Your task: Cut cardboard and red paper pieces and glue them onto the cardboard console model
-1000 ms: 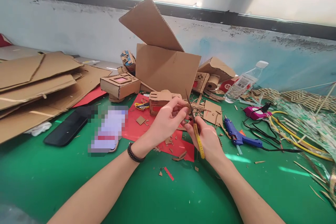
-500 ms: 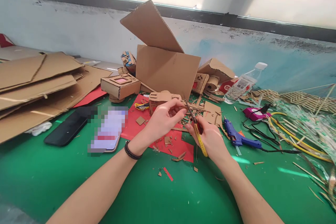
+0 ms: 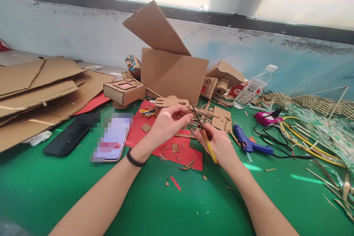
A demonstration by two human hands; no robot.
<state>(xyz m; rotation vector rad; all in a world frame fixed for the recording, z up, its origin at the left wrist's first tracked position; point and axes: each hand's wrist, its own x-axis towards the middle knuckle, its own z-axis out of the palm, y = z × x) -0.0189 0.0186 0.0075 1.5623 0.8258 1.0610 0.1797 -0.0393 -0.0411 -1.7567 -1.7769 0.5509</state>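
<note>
My left hand is closed in a pinch on what looks like a small cardboard piece, mostly hidden by the fingers. Wrapped in my right hand are scissors with a yellow, ruler-marked handle; their dark blades point up and away, close to my left fingertips. Just behind my left hand stands a small cardboard camera-like box. Under both hands lies a red paper sheet strewn with cardboard scraps. A yellow utility knife rests left of the box.
Two phones lie to the left, near stacked cardboard sheets. Upright cardboard panels stand at the back, beside another cardboard box. On the right are a blue glue gun, a water bottle, a purple power adapter and sticks.
The view has shifted slightly, so the table objects appear a little further left. Both hands keep nearly the same position, with the scissors still by my left fingertips.
</note>
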